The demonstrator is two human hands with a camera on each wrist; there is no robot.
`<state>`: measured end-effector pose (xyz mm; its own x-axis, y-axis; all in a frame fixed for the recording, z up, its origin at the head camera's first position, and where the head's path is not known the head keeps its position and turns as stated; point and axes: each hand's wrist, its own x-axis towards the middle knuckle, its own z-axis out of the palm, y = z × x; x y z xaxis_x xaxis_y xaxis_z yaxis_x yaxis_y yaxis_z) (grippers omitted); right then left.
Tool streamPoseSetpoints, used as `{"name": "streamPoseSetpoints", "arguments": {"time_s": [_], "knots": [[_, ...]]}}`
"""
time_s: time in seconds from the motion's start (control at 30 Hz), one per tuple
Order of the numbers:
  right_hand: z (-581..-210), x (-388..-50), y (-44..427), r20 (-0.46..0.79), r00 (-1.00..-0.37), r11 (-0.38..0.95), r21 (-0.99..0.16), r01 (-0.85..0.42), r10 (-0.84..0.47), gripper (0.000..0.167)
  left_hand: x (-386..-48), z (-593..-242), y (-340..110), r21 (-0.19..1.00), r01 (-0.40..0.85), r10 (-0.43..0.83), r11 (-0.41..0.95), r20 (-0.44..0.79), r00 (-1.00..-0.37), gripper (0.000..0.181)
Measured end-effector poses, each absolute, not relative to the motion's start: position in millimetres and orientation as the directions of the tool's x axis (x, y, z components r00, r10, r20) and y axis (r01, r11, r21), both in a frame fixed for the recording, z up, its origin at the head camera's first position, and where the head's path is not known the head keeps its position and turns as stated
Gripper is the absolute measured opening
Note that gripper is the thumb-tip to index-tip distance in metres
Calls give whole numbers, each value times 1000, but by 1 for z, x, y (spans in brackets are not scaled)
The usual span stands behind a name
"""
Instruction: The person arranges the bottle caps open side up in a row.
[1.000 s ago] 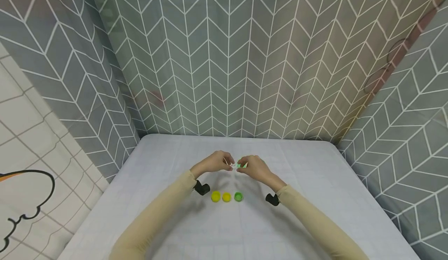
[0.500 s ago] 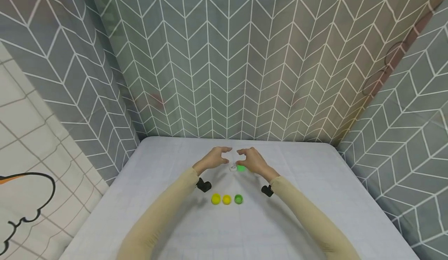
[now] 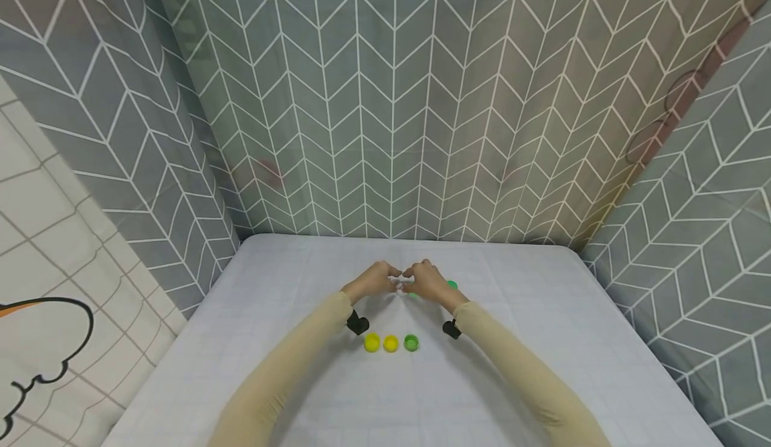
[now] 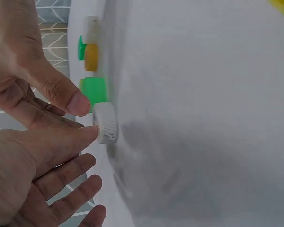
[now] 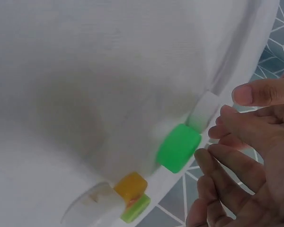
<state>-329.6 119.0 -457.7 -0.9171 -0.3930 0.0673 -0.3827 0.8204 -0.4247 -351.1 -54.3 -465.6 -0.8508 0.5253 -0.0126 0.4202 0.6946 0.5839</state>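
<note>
Between my hands a white ridged bottle cap [image 4: 109, 123] stands on its edge beside a green cap [image 5: 179, 148]. My left hand [image 3: 370, 282] has its thumb tip against the white cap in the left wrist view, its other fingers spread loosely. Close by, my right hand [image 3: 429, 282] holds its thumb and fingers near the two caps without wrapping round either. The two hands almost meet, and in the head view they partly hide the caps. Past my right hand lie an orange cap [image 5: 131, 187], a light green cap [image 5: 136, 208] and a whitish cap [image 5: 94, 208].
Nearer to me, two yellow caps [image 3: 371, 342] and another green cap [image 3: 411, 342] lie in a row on the white tablecloth [image 3: 385, 393]. A patterned curtain [image 3: 391, 99] hangs behind the table's far edge. Black wrist cameras [image 3: 358, 324] sit under both sleeves.
Both hands let go of the small white and green pieces they pinched and lifted away from them. Now they are lowered again and closer together over the white and green caps.
</note>
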Motion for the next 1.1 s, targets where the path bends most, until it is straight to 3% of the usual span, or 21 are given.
{"name": "streamPoseSetpoints", "arguments": {"time_s": [0.3, 0.6, 0.87, 1.1], "knots": [[-469, -333, 121, 78, -900, 808, -413, -421, -430, 32, -351, -476, -50, 532, 463, 536, 709, 22, -844, 32], [-471, -331, 119, 65, -914, 833, -389, -393, -401, 28, -349, -476, -49, 520, 424, 493, 742, 6, -870, 28], [-473, -330, 117, 77, -913, 813, -429, -394, -401, 27, -345, -475, -46, 413, 438, 463, 799, 42, -885, 23], [-474, -326, 117, 100, -903, 780, -471, -413, -418, 24, -344, -482, -48, 473, 410, 448, 780, 37, -893, 23]]}}
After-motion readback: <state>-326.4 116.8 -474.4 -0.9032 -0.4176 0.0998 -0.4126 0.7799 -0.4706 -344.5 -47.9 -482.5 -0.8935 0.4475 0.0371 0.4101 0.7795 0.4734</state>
